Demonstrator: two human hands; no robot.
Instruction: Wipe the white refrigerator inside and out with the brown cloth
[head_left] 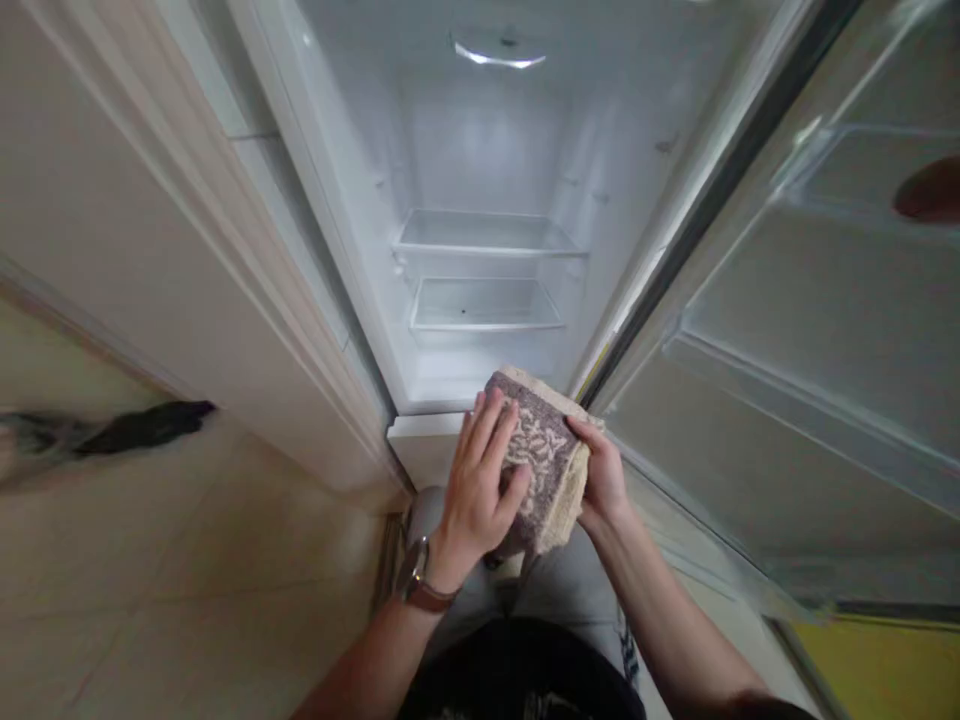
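Note:
A folded cloth [544, 450], brown-purple with a cream pattern and cream edges, looks like a towel and is held up in front of the open fridge. My right hand [602, 475] grips its right side, thumb on top and the other fingers hidden beneath. On its patterned face my left hand [484, 480] lies flat, fingers stretched out and thumb apart. A watch [424, 580] with a brown strap is on my left wrist. Behind the cloth, the lit fridge interior [480, 150] shows two clear shelves, the upper shelf [487, 235] and the lower shelf [486, 305].
The fridge door [810, 270] stands open on the right, with clear door bins [810, 420]. A dark rounded thing [930, 190] shows at the right edge. Left are a pale door frame [187, 200], tiled floor [210, 580] and a dark blurred item [150, 428].

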